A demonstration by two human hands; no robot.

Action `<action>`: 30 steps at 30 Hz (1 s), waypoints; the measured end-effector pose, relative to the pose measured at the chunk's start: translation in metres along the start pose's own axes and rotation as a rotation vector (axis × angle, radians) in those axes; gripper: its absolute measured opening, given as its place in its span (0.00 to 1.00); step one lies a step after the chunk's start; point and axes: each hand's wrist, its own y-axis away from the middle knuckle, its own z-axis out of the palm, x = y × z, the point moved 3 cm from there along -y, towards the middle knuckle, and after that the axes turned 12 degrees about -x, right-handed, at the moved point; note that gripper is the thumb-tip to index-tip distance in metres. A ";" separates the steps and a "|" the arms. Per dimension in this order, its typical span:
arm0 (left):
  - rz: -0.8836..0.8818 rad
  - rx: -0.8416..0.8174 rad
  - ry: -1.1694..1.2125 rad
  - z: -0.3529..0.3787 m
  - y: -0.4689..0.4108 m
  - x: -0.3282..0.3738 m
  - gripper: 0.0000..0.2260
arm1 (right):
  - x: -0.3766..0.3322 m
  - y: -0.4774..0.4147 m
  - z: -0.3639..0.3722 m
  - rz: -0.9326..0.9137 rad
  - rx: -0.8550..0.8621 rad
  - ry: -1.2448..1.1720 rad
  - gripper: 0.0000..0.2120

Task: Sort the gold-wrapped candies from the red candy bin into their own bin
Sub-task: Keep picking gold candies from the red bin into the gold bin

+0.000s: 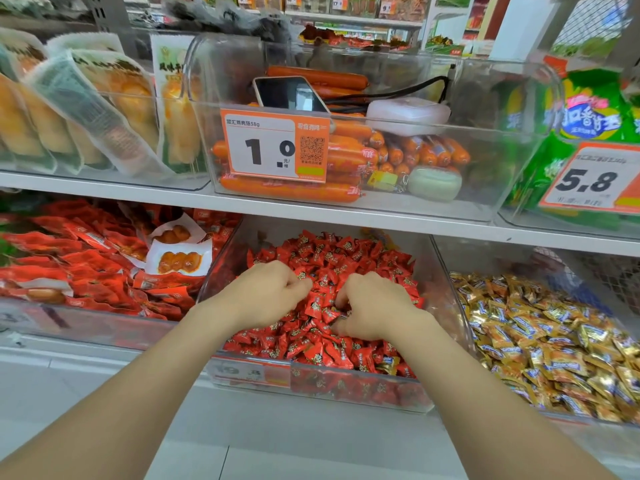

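The clear red candy bin [446, 292] sits in the middle of the lower shelf, heaped with red-wrapped candies [332, 258]. Both my hands are inside it. My left hand [273, 292] lies knuckles-up on the pile, its fingers curled under. My right hand [374, 306] is beside it, fingertips dug into the red candies. What either hand holds is hidden. One gold-wrapped candy [388, 363] shows near the bin's front right corner. The bin of gold-wrapped candies [554, 341] stands directly to the right.
A bin of red snack packs [86, 258] is on the left. The upper shelf edge [311, 211] overhangs the bins and carries a sausage bin [346, 157] holding a phone [291, 95] and a white case. Green bags [588, 109] stand at upper right.
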 end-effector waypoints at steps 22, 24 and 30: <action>-0.116 0.122 -0.378 0.028 -0.028 0.026 0.15 | 0.046 0.065 -0.031 -0.167 0.097 -0.266 0.17; -0.108 0.051 -0.369 0.029 -0.029 0.028 0.16 | 0.041 0.068 -0.031 -0.161 0.107 -0.232 0.14; -0.110 -0.022 -0.548 0.033 -0.030 0.035 0.13 | 0.033 0.067 -0.025 -0.127 0.065 -0.071 0.06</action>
